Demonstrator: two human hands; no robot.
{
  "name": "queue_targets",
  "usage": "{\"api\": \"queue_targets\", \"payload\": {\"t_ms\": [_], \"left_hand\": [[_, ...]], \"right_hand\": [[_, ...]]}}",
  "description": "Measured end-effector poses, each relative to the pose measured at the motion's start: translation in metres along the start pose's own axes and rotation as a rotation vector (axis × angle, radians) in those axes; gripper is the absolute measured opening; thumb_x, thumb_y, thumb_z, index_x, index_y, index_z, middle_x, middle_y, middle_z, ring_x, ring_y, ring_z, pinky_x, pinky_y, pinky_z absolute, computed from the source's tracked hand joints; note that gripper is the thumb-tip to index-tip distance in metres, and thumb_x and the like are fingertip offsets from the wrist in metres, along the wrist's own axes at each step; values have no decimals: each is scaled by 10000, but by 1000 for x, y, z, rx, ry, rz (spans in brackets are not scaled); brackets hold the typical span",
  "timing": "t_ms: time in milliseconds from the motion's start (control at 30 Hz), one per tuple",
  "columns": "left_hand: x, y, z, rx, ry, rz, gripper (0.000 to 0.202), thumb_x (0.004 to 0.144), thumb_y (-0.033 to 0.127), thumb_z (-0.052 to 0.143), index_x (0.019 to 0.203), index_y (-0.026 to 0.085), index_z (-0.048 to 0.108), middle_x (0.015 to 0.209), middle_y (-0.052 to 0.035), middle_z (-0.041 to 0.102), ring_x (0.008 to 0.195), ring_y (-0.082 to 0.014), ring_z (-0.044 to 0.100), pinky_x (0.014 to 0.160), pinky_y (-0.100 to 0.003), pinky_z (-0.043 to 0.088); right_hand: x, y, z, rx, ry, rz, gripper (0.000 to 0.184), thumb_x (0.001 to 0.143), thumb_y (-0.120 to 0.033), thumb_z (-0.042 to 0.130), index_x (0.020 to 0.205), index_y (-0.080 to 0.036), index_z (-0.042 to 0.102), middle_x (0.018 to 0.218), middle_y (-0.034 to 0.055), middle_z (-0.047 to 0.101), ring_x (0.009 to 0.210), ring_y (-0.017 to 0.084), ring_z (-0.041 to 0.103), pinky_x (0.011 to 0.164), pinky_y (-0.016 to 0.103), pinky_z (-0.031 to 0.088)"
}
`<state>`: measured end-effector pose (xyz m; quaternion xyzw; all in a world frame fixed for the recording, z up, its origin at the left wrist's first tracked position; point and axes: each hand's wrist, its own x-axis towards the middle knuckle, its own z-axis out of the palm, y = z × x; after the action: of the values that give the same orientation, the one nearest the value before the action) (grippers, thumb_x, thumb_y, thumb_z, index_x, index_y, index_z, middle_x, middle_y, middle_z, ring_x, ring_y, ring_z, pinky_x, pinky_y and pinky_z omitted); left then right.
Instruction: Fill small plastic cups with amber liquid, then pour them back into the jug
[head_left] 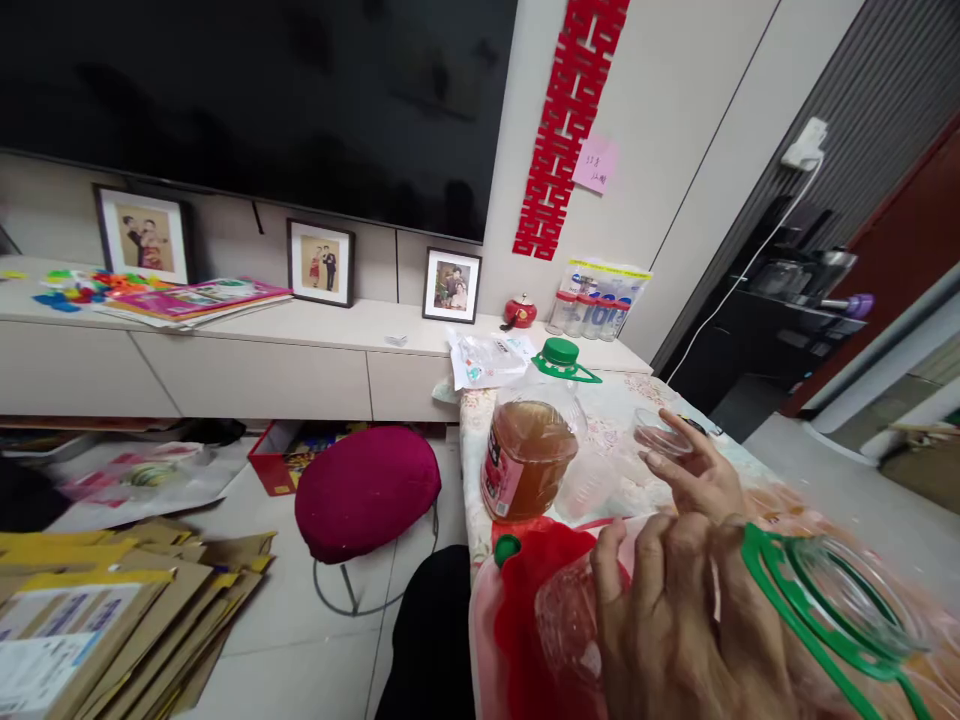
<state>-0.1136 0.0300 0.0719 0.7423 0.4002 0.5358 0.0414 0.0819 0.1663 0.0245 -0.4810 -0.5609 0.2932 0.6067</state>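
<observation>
My left hand (pixel 675 620) is closest to the camera, with its fingers wrapped over a clear plastic jug (pixel 855 590) that lies tilted. The jug has a green handle ring (pixel 780 590) at its open mouth. Farther back, my right hand (pixel 701 480) pinches a small clear cup (pixel 654 432) just above the table (pixel 622 400), which has a floral cloth. Left of the cup stands a large jug of amber liquid (pixel 529 460) with a green cap (pixel 561 352). A red bag-like thing (pixel 525 600) with a small green cap (pixel 507 548) lies by my left hand.
A magenta stool (pixel 366 490) stands on the floor left of the table. Flattened cardboard (pixel 112 610) is piled at the lower left. A low cabinet (pixel 247 375) along the wall carries photo frames, books, a red teapot (pixel 520 312) and a pack of bottles (pixel 596 300).
</observation>
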Motion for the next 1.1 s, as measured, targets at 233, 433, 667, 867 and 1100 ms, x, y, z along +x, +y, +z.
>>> {"api": "queue_targets", "payload": {"t_ms": [233, 433, 667, 867, 1100], "left_hand": [[3, -2, 3, -13, -59, -12, 410, 1005, 475, 629, 1319, 211, 646, 1392, -115, 648, 1222, -239, 650, 1067, -497, 573], [4, -2, 1, -25, -97, -22, 411, 1004, 474, 630, 1328, 221, 644, 1418, -116, 637, 1255, -248, 636, 1087, -508, 562], [5, 1, -1, -36, -115, -41, 399, 1007, 476, 625, 1324, 234, 647, 1419, -116, 636, 1251, -245, 635, 1076, -499, 570], [9, 2, -5, -21, -91, -48, 378, 1011, 479, 616, 1291, 229, 662, 1379, -113, 659, 1206, -229, 653, 1050, -478, 583], [11, -6, -6, 9, -46, -85, 357, 952, 421, 685, 1249, 227, 647, 1210, -94, 722, 1074, -236, 698, 973, -462, 600]], "right_hand": [[4, 26, 30, 4, 61, 39, 921, 678, -540, 968, 1479, -299, 580, 1312, 127, 727, 1357, 375, 613, 1014, 528, 580], [-3, 49, 40, -39, 57, 86, 913, 682, -549, 939, 1480, -305, 568, 1322, 122, 716, 1373, 380, 599, 1105, 591, 512], [-11, 45, 39, -96, 5, 74, 1033, 656, -573, 919, 1567, -389, 470, 1501, 92, 615, 1480, 382, 499, 1135, 568, 483], [-17, 18, 43, -156, -52, 53, 935, 722, -592, 850, 1555, -322, 523, 1466, 141, 631, 1424, 400, 546, 1163, 619, 457], [-143, -36, 83, -233, 20, -10, 854, 765, -444, 779, 1572, -392, 505, 1521, 62, 594, 1506, 395, 444, 1188, 589, 458]]}}
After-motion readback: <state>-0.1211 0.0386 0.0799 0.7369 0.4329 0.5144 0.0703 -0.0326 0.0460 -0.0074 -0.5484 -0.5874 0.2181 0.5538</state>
